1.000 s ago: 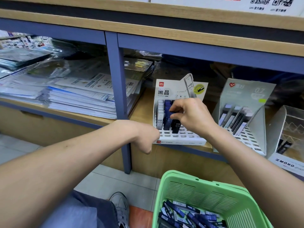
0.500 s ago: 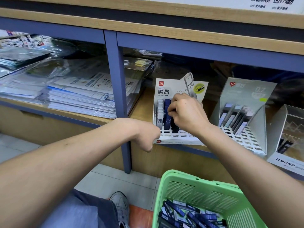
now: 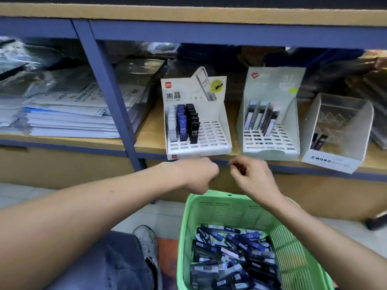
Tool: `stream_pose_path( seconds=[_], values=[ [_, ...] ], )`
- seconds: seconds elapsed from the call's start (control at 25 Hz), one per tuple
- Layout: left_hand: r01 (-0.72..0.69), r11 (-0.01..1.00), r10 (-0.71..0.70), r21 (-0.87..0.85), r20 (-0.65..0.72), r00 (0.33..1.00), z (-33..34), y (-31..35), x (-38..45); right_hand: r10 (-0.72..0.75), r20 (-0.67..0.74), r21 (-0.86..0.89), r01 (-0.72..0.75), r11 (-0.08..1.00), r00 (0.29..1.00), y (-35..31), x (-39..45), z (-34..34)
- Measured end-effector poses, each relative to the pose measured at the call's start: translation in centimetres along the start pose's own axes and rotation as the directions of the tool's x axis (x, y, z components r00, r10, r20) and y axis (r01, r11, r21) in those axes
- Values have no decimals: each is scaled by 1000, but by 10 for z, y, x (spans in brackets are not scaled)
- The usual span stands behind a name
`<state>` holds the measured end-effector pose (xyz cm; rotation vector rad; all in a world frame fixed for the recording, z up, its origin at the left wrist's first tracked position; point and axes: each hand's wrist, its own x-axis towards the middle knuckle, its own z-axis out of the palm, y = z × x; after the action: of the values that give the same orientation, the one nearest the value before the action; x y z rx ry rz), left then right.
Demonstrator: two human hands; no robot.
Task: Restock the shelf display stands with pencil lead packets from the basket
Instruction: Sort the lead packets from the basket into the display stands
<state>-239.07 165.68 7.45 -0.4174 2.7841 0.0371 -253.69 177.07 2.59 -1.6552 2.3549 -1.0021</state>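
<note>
a: which way are the packets (image 3: 183, 124) pointing?
b: standing upright, long axis vertical, in the white stand's (image 3: 211, 141) left slots. more are lying jumbled in the green basket (image 3: 211, 208).
a: hands?
b: left hand (image 3: 200, 174) is curling in a fist, holding nothing i can see. right hand (image 3: 250, 174) is curling loosely, can't tell if it's pinching anything.

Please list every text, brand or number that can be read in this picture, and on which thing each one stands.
"黑晶": header card of the left display stand.
"HB": lead tube drawn on that card.
"HB 0.5": blue packet and black packet in that stand.
"MONO": front of the clear display box.
Blurred, not readable: the red logo on the left stand, the print on the middle display stand, the papers, the packets in the green basket.
</note>
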Motion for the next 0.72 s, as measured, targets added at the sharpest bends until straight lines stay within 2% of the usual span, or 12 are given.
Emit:
stream_pose_path(
  seconds=[0.08, 0.16, 0.32, 0.4, 0.52, 0.64, 0.72],
  values=[
    [-33, 999, 31, 13, 83, 996, 30, 26, 25, 156, 214, -116, -133, 984, 964, 45, -37, 18],
    [-35, 999, 34, 2, 188, 982, 65, 51, 49, 294, 395, -203, -230, 952, 870, 84, -67, 35],
    [24, 991, 23, -131, 347, 938, 147, 93, 91, 420, 595, -319, -278, 906, 685, 139, -104, 66],
    [57, 979, 26, -197, 398, 917, 183, 111, 102, 414, 693, -371, -201, 907, 591, 157, -121, 82],
    [55, 981, 48, -185, 510, 859, 230, 135, 108, 365, 796, -417, 0, 909, 483, 182, -144, 105],
    [49, 985, 53, -164, 564, 824, 272, 154, 108, 397, 820, -519, 242, 820, 412, 199, -167, 124],
    [47, 990, 35, -134, 553, 832, 291, 164, 106, 412, 821, -542, 316, 778, 394, 204, -179, 132]
  ],
)
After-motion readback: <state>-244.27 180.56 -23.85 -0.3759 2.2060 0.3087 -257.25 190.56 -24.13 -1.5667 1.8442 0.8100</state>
